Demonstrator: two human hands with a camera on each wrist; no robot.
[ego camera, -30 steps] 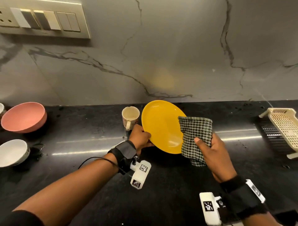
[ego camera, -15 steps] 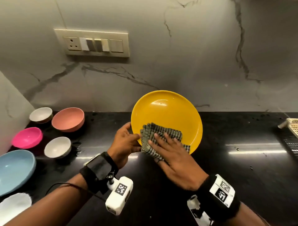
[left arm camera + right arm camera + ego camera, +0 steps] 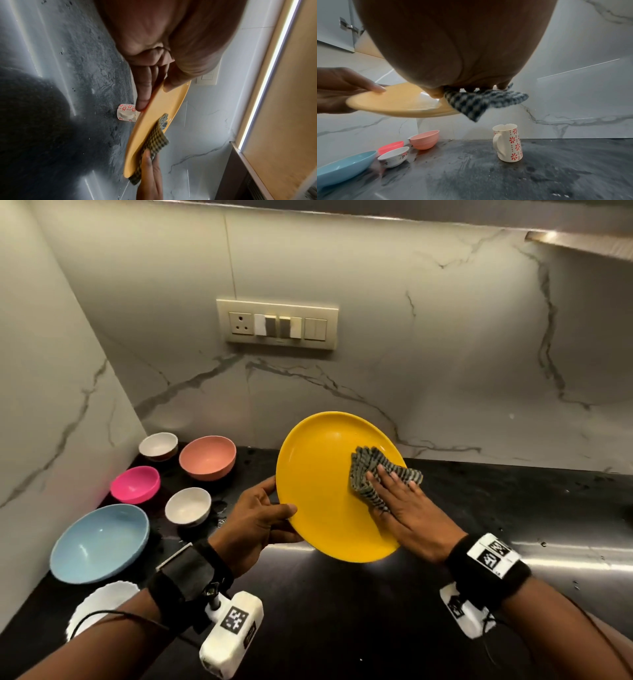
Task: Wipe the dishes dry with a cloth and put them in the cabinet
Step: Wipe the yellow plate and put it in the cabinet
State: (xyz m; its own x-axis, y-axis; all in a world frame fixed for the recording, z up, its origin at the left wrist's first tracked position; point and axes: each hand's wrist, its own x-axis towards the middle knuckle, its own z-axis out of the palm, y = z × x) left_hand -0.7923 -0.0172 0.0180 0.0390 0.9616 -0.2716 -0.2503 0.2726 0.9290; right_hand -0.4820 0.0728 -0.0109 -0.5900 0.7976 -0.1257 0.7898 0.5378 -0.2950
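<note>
A yellow plate (image 3: 322, 491) is held tilted above the black counter. My left hand (image 3: 270, 505) grips its left rim, thumb on the face and fingers behind, as the left wrist view shows at the plate (image 3: 154, 128). A folded green-checked cloth (image 3: 370, 467) lies on the plate's right half, partly hanging past the rim. My right hand (image 3: 394, 487) presses it flat with straight, spread fingers. In the right wrist view the cloth (image 3: 476, 102) bunches under my fingertips over the plate (image 3: 399, 102).
Left on the wet counter (image 3: 342, 611) stand a blue bowl (image 3: 99, 542), a pink bowl (image 3: 135, 484), a peach bowl (image 3: 208, 457), two white bowls (image 3: 187, 506) and a white scalloped dish (image 3: 99, 604). A flowered mug (image 3: 508, 143) stands behind the plate. A switch panel (image 3: 277, 325) is on the wall.
My right hand has slid the cloth from the plate's lower middle up to its right side. The plate sits a little higher and more face-up in my left hand.
</note>
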